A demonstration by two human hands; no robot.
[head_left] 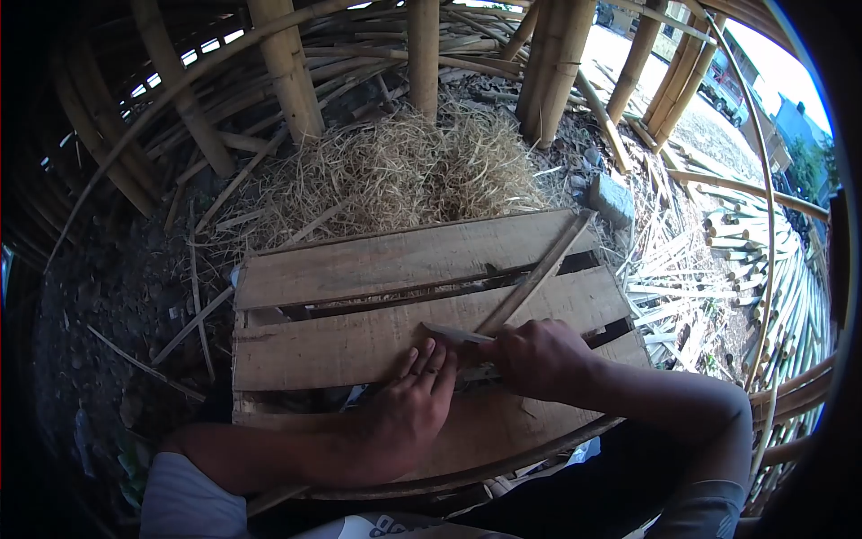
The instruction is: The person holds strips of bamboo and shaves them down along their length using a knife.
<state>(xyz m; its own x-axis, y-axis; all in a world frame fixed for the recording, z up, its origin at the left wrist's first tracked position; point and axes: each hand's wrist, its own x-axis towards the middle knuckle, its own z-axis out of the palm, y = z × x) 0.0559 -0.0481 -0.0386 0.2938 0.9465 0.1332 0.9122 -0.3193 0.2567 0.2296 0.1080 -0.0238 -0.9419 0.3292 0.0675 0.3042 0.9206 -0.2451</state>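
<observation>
My right hand [543, 357] is closed round the handle of a knife, whose short blade [456, 334] points left over the slatted wooden bench top [332, 350]. A split bamboo strip [539, 274] lies slantwise across the slats, its far end at the bench's back right corner. The strip's near part passes beneath my hands and is hidden there. My left hand [409, 413] rests over that near part, fingers close together and fingertips just below the blade. The fingers appear to hold the strip, though the palm side is out of sight.
Behind the bench lies a heap of bamboo shavings [395, 175]. Upright bamboo posts [424, 63] stand beyond it. A grey block [611, 199] sits past the back right corner. Many cut bamboo poles [790, 296] are stacked at right, and loose strips [197, 323] lie on the left ground.
</observation>
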